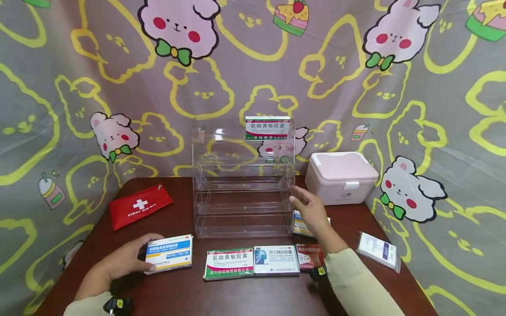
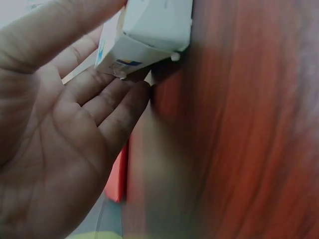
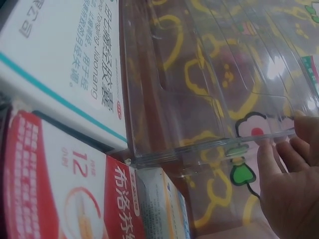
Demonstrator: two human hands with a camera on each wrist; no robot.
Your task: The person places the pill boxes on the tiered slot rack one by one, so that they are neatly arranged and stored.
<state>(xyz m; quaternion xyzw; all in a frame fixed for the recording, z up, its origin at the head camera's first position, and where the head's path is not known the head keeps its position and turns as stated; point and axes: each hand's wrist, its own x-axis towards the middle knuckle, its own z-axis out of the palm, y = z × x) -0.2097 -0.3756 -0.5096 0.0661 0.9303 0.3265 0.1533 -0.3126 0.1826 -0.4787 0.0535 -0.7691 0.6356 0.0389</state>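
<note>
My left hand (image 1: 132,254) holds a blue-and-white medicine box (image 1: 169,253) at its left end, at the table's left front. In the left wrist view that box (image 2: 149,35) sits between thumb and fingers, close to the tabletop. My right hand (image 1: 312,208) is at the right side of a clear acrylic tiered rack (image 1: 245,230), fingertips touching its side edge. In the right wrist view the thumb and fingers (image 3: 269,162) lie against the rack's side panel (image 3: 209,149). One green, white and pink medicine box (image 1: 267,128) stands on the rack's top tier, at the right.
Before the rack lie a green-and-pink box (image 1: 229,264), a white-and-blue box (image 1: 276,260) and a red box (image 1: 309,256). Another box (image 1: 302,224) is partly behind my right hand. A red first-aid pouch (image 1: 141,205), a pink case (image 1: 343,177) and a wrapped white pack (image 1: 377,251) stand around.
</note>
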